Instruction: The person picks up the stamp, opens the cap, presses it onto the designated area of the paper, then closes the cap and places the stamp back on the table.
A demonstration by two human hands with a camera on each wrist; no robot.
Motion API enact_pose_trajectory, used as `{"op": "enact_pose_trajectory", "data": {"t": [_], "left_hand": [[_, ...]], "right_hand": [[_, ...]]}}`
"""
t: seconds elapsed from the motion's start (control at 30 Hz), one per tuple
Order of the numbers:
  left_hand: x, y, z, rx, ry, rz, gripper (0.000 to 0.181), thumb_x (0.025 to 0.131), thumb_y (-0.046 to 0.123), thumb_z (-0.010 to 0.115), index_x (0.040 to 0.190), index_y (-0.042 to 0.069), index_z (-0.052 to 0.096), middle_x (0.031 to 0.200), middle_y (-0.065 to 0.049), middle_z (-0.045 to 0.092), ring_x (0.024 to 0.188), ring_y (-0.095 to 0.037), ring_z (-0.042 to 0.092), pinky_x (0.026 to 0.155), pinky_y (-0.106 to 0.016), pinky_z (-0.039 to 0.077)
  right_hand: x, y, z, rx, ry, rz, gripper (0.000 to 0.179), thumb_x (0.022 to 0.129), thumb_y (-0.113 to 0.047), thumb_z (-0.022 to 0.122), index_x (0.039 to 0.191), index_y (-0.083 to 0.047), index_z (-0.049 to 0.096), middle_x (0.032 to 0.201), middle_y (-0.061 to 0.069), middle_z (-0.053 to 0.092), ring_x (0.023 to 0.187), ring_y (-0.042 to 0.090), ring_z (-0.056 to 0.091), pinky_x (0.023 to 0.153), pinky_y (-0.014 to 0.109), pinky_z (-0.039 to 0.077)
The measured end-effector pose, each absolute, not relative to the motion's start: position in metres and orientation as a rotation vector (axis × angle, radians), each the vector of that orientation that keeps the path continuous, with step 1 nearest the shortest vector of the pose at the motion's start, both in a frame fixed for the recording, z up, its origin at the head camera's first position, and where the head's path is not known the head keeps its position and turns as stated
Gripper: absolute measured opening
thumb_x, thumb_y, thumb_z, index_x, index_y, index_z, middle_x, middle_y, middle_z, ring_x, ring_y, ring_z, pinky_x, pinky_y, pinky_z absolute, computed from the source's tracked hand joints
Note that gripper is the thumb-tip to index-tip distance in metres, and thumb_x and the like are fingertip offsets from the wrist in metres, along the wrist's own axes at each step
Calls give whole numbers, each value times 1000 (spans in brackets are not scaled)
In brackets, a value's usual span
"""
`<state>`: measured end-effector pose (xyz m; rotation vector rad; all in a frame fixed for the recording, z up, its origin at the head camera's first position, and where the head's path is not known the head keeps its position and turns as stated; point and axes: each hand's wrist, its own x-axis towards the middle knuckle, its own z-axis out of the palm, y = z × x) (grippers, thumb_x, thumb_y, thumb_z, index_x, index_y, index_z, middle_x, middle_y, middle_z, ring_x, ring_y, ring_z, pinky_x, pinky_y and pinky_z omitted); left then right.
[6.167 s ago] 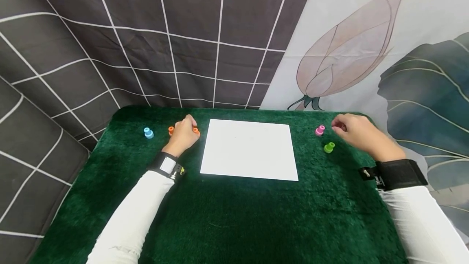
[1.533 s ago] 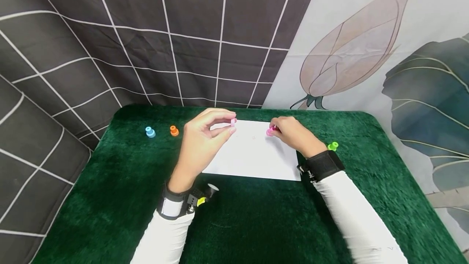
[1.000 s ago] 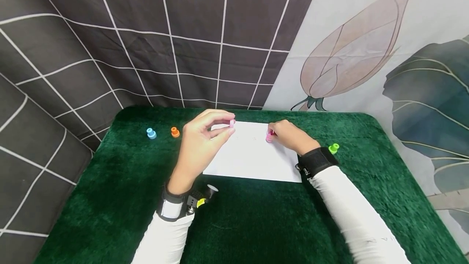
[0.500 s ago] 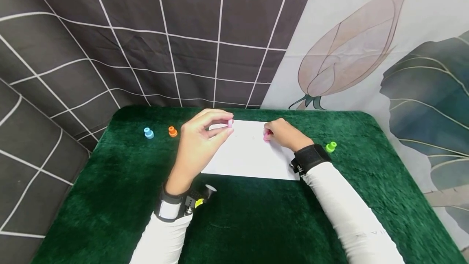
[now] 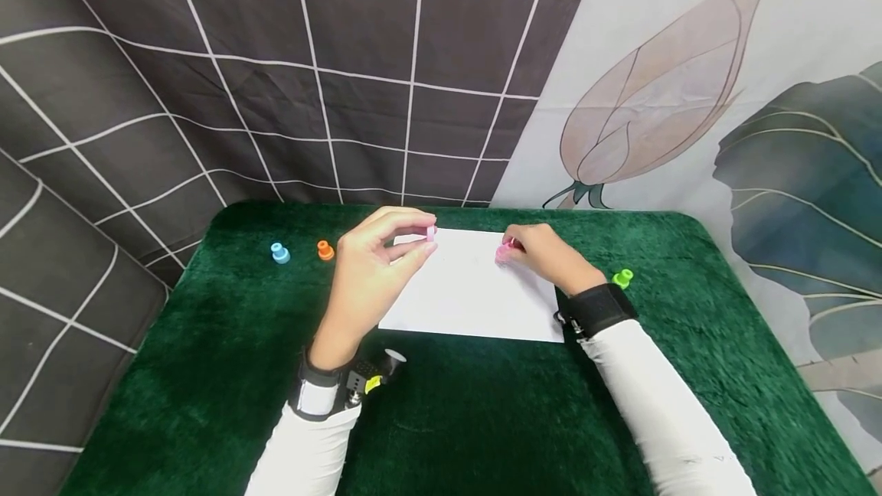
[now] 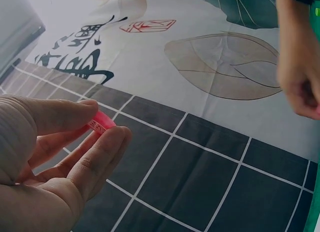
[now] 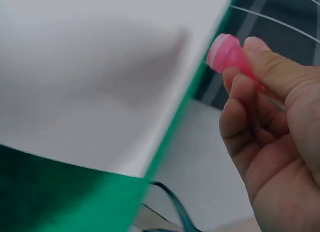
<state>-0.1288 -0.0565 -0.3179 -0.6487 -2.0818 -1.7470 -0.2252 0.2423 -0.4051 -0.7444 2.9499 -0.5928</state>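
Between thumb and fingertips, my left hand (image 5: 372, 259) pinches a small pink stamp cap (image 6: 102, 121), held up over the left part of a white sheet of paper (image 5: 468, 301). Raised lettering shows on the cap's side in the left wrist view. My right hand (image 5: 551, 257) grips a pink stamp (image 7: 227, 55) by its narrow handle, its round face pointing away from the palm. In the head view this stamp is tilted close over the upper right part of the paper, and the curled fingers hide much of its handle.
An orange stamp (image 5: 325, 250) and a blue stamp (image 5: 279, 253) stand left of the paper on the green cloth (image 5: 441, 419). A green stamp (image 5: 622, 278) stands to the right, beyond my right wrist. A gridded dark curtain (image 5: 358, 106) hangs behind the table.
The pink stamp, on the cloth at first, is now in my right hand, its cap in my left. Over the last second the right hand dipped toward the paper, then tilted the stamp up.
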Motion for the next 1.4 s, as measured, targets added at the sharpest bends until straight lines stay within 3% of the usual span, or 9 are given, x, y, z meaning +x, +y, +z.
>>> {"op": "enact_pose_trajectory", "data": {"t": [0.27, 0.5, 0.73, 1.0, 1.4], "left_hand": [[-127, -55, -317, -672, -2057, -1766, 33, 83, -4, 83, 115, 1, 76, 114, -9, 73, 106, -18, 74, 93, -31, 61], [-122, -44, -319, -724, -2036, -1822, 31, 84, -4, 82, 114, 1, 76, 114, -9, 73, 105, -19, 73, 91, -31, 62], [-115, -30, -319, -850, -1967, -1880, 33, 83, -8, 81, 114, -1, 74, 116, -12, 71, 108, -24, 72, 93, -33, 61], [-114, -22, -322, -906, -1967, -1844, 31, 83, -8, 81, 113, -2, 74, 114, -14, 71, 107, -25, 73, 91, -32, 62], [-114, -18, -326, -922, -1958, -1811, 32, 82, -7, 82, 113, -2, 75, 112, -13, 72, 107, -22, 72, 90, -31, 62]], "right_hand": [[-189, 246, -351, -824, 3106, -934, 14, 94, -21, 77, 107, -15, 74, 83, 0, 71, 69, 11, 56, 61, 24, 49], [-148, 230, -322, -879, 2972, -1477, 20, 93, -5, 76, 112, -11, 75, 88, -1, 72, 67, 9, 60, 57, 18, 50], [-120, 210, -319, -956, 2669, -1894, 24, 94, 8, 68, 118, 2, 70, 95, -1, 72, 77, 12, 68, 70, 19, 60], [-118, 203, -328, -1000, 2638, -1959, 23, 94, 0, 72, 117, 2, 69, 91, 8, 70, 74, 12, 66, 64, 19, 58], [-117, 198, -333, -989, 2577, -1983, 26, 91, 12, 69, 117, 5, 68, 99, -4, 72, 75, 11, 68, 71, 21, 62]]}}
